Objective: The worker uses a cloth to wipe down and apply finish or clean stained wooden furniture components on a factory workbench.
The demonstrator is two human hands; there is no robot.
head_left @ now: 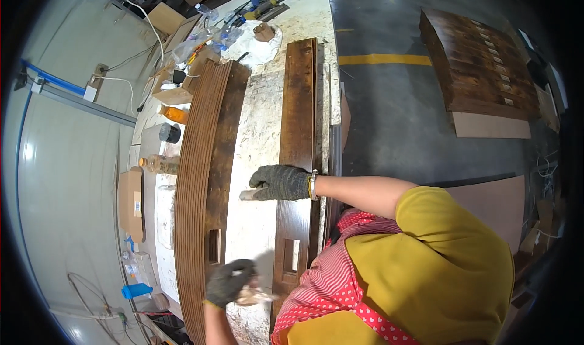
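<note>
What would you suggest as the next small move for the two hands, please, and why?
Perhaps bring the pale wad in the left hand onto the dark board beneath the right hand: the wad appears close to that board's edge, and the right hand lies across the board, where it might steady it. The wad is too blurred to identify.

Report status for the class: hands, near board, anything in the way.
Left hand gloved, gripping a blurred pale wad. Right hand gloved, over the near brown board; contact unclear. No clear obstruction; stacked boards across a gap.
</note>
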